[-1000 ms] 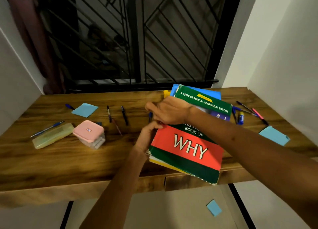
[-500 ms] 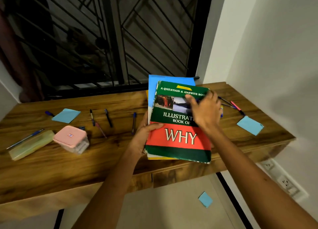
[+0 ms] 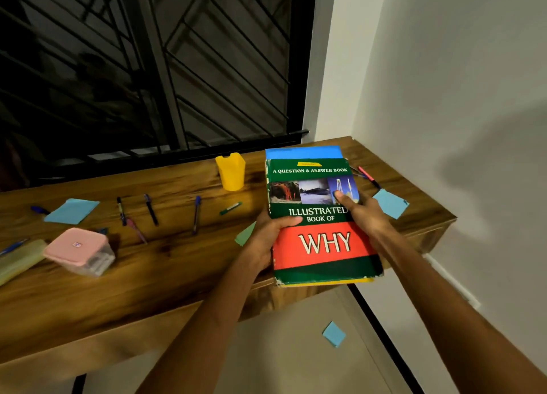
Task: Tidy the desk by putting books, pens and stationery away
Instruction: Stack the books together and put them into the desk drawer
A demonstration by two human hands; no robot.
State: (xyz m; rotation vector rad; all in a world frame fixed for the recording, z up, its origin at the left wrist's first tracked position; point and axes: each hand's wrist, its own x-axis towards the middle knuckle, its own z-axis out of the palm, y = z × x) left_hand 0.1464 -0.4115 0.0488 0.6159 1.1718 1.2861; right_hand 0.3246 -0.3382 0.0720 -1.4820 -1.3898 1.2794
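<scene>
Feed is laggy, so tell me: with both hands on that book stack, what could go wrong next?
1. The stack juts past the desk edge, held by the left hand and right hand; lower books could slip out.
2. Pushed right, it may hit the pens and blue note.
</scene>
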